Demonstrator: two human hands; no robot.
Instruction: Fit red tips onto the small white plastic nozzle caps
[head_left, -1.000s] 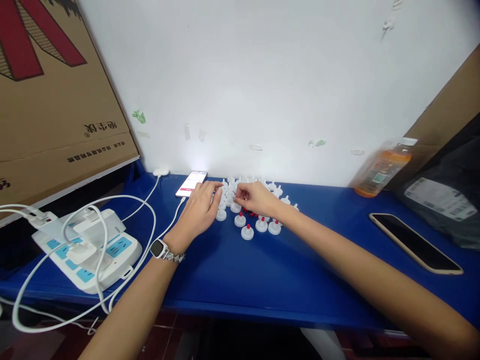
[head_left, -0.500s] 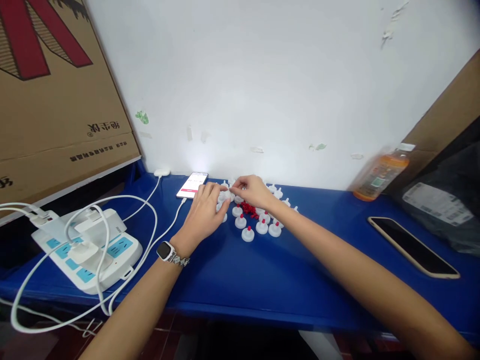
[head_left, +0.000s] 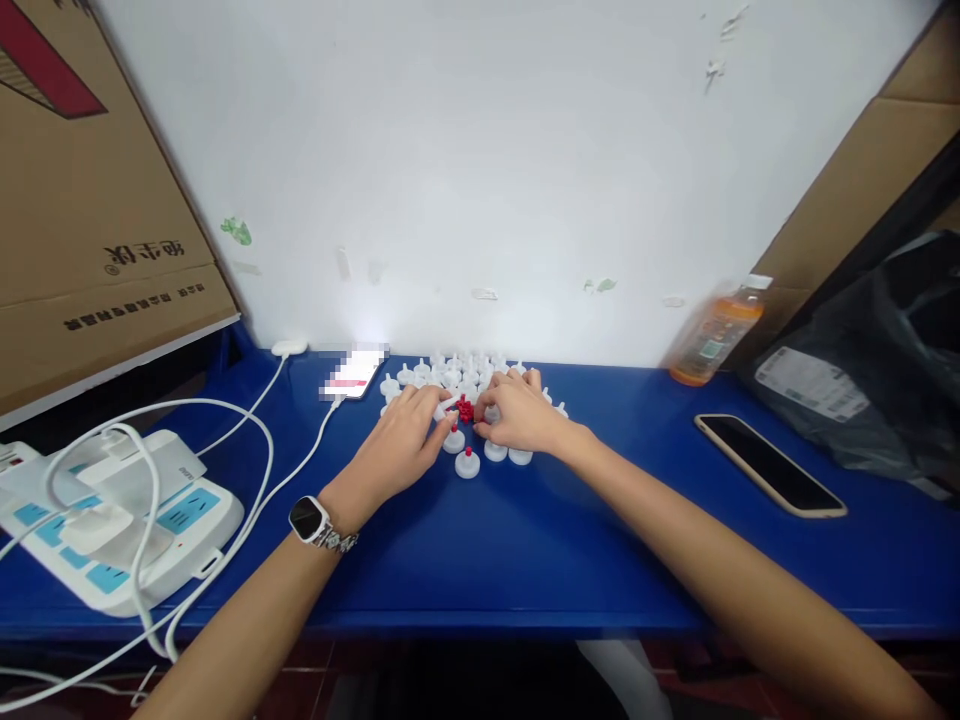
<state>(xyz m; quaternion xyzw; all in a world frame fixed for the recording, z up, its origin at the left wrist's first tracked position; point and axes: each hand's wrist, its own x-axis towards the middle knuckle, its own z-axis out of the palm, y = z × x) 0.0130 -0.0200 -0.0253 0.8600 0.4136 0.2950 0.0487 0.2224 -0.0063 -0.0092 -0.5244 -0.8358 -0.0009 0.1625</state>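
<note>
My left hand is closed around a white plastic nozzle cap, pinched between thumb and fingers and tilted. To its right, my right hand curves down beside a small pile of red tip caps, thumb and forefinger apart, a white cap partly showing between them. Closer to me stands a white nozzle cap with a red tip, and another red-tipped one is just behind it. Several plain white nozzle caps stand spout up behind both hands; my fingers hide some of them.
A lit phone lies at the back left on the blue table. White cables run from a power strip at the left. On the right are a dark phone, an orange drink bottle and a dark plastic bag.
My hands were together at a white cap; now they are apart. The right hand has drawn away to the red pile, while the left keeps a cap. The view has turned slightly right.
</note>
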